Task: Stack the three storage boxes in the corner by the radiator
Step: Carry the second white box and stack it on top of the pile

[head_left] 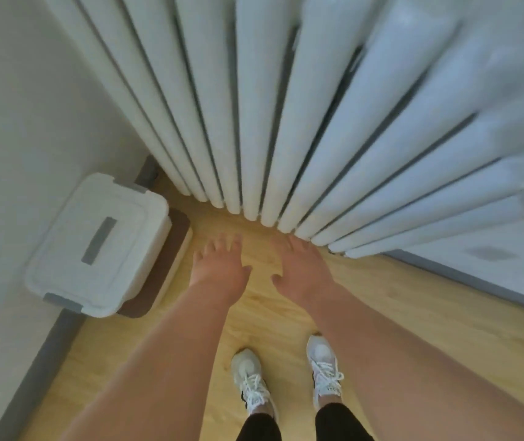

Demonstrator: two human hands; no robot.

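A white storage box (95, 246) with grey latches and a grey strip on its lid stands in the corner at the left, on top of a larger box with a brown lid (162, 265). Whether a third box lies under them is hidden. The white column radiator (286, 106) fills the top of the view. My left hand (219, 265) and my right hand (299, 268) hang side by side over the wooden floor, to the right of the boxes. Both hold nothing, fingers spread, palms down. Neither touches a box.
A pale wall (15, 122) with a grey skirting board (41, 370) runs down the left. My two white sneakers (286, 377) stand on the light wooden floor (159, 361) below my hands. A grey skirting strip runs under the wall at the right.
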